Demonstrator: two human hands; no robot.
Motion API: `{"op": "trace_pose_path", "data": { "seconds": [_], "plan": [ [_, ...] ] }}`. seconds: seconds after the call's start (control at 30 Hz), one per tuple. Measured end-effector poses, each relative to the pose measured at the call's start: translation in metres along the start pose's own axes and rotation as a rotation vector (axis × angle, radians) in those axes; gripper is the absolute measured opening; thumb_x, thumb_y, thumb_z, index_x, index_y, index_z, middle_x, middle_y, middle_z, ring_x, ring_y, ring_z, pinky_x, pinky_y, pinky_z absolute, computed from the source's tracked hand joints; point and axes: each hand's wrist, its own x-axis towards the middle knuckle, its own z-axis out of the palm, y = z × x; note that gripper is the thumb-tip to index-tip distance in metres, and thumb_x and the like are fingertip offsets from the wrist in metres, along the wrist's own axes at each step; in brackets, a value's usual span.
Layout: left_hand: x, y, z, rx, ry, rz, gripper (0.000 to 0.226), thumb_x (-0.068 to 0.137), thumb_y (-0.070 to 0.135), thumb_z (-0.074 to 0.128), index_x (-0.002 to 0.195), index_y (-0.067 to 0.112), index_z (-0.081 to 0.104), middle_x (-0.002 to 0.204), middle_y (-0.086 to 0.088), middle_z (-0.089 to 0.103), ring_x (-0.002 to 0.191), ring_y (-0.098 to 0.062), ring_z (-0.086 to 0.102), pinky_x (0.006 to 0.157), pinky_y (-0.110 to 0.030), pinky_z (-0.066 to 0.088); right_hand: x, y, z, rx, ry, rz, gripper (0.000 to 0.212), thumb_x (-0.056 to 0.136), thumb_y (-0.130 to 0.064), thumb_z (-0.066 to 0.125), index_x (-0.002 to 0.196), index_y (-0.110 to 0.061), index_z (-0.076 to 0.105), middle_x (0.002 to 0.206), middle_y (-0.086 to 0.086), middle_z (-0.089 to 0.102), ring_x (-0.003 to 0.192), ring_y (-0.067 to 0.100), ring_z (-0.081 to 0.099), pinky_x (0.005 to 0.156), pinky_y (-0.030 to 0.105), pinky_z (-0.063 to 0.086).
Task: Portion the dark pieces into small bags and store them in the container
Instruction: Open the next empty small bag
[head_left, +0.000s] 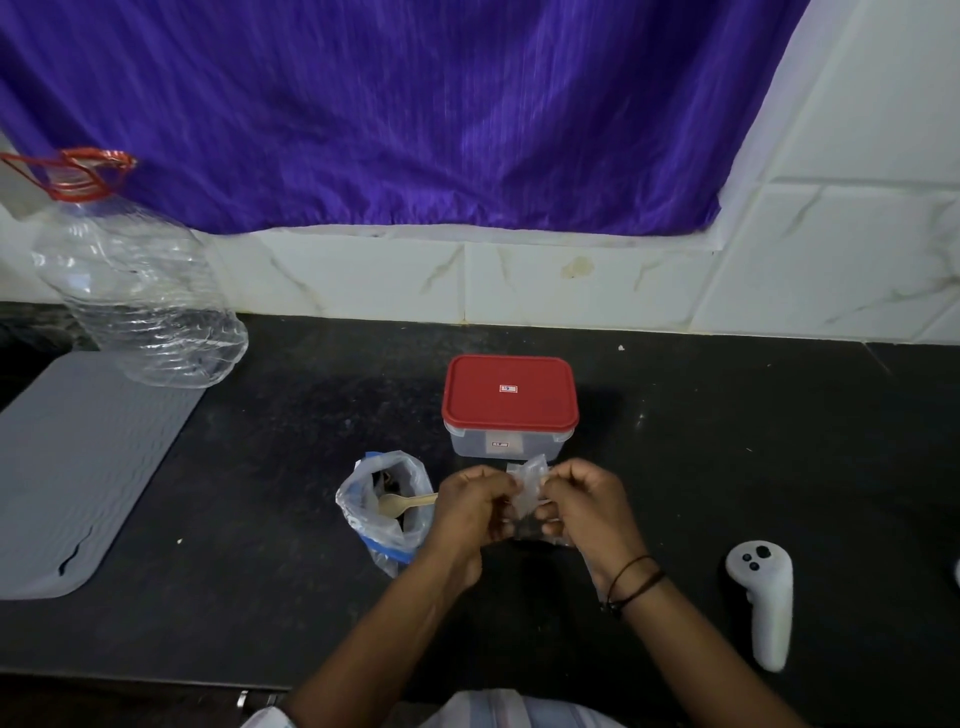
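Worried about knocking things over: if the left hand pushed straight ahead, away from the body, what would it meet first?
Probably the container, red lid on, just beyond the left hand; depth is unclear.

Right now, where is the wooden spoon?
The spoon stands in the open plastic bag on the black counter, just left of the left hand and in front of the red-lidded container.

purple curtain (389, 104) far | clear plastic bottle (140, 301) far left | grey mat (78, 467) left | white controller (763, 603) near right | dark counter (727, 441)
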Motion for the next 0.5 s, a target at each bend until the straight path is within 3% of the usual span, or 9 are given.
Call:
{"op": "trace_pose_path", "data": {
  "seconds": [0.1, 0.17, 0.23, 0.3, 0.37, 0.43, 0.5],
  "plan": [
    [0.002, -0.002, -0.005, 0.287, 0.213, 0.245, 0.014, 0.085, 0.008, 0.065, 0.071, 0.01, 0.064, 0.065, -0.003, 0.066, 0.057, -0.015, 0.062, 0.057, -0.038, 0.056, 0.0, -0.003, 0.007, -0.432, 0.133, -0.242, 0.014, 0.09, -0.01, 0.056, 0.09, -0.021, 0.048, 0.079, 0.002, 0.063, 0.064, 0.014, 0.064, 0.055, 0.03, 0.055],
    [0.001, -0.001, -0.008, 0.506, 0.341, 0.418, 0.012, 0.081, 0.013, 0.068, 0.072, 0.019, 0.062, 0.064, 0.005, 0.066, 0.061, -0.012, 0.064, 0.062, -0.038, 0.059, -0.004, -0.005, 0.013, -0.77, 0.118, -0.446, 0.019, 0.093, -0.013, 0.053, 0.09, -0.024, 0.038, 0.078, -0.007, 0.051, 0.065, 0.009, 0.053, 0.052, 0.021, 0.04],
    [-0.003, 0.001, -0.011, 0.597, 0.407, 0.543, 0.018, 0.08, 0.014, 0.07, 0.073, 0.022, 0.056, 0.062, 0.006, 0.063, 0.059, -0.008, 0.062, 0.059, -0.032, 0.054, -0.009, -0.011, 0.02, -0.976, 0.043, -0.563, 0.015, 0.096, -0.015, 0.05, 0.092, -0.028, 0.043, 0.085, -0.01, 0.047, 0.07, 0.008, 0.047, 0.055, 0.016, 0.032],
    [-0.006, 0.002, -0.014, 0.641, 0.409, 0.647, 0.021, 0.082, 0.014, 0.071, 0.075, 0.023, 0.054, 0.063, 0.007, 0.062, 0.059, -0.007, 0.061, 0.056, -0.026, 0.05, -0.009, -0.014, 0.026, -1.067, -0.037, -0.553, 0.021, 0.097, -0.018, 0.049, 0.109, -0.033, 0.057, 0.099, -0.007, 0.049, 0.081, 0.011, 0.053, 0.064, 0.021, 0.041],
    [-0.008, 0.002, -0.019, 0.708, 0.375, 0.767, 0.02, 0.082, 0.009, 0.07, 0.078, 0.02, 0.054, 0.064, 0.008, 0.06, 0.06, -0.009, 0.059, 0.055, -0.027, 0.048, -0.009, -0.021, 0.03, -1.086, -0.087, -0.494, 0.022, 0.098, -0.022, 0.048, 0.111, -0.03, 0.063, 0.101, -0.006, 0.053, 0.085, 0.012, 0.056, 0.068, 0.025, 0.046],
    [-0.007, 0.003, -0.024, 0.787, 0.341, 0.899, 0.02, 0.081, 0.004, 0.069, 0.078, 0.016, 0.053, 0.067, 0.008, 0.057, 0.06, -0.009, 0.055, 0.054, -0.03, 0.046, -0.003, -0.029, 0.032, -1.029, -0.119, -0.419, 0.018, 0.098, -0.026, 0.048, 0.093, -0.026, 0.066, 0.087, -0.008, 0.06, 0.075, 0.008, 0.058, 0.065, 0.024, 0.048],
    [-0.006, 0.004, -0.032, 0.804, 0.308, 0.965, 0.019, 0.084, 0.006, 0.068, 0.08, 0.017, 0.053, 0.069, 0.009, 0.055, 0.06, -0.009, 0.054, 0.054, -0.032, 0.045, 0.002, -0.036, 0.033, -0.966, -0.118, -0.406, 0.03, 0.097, -0.032, 0.053, 0.068, -0.027, 0.06, 0.067, -0.008, 0.059, 0.061, 0.006, 0.056, 0.056, 0.022, 0.044]
  ]
}}
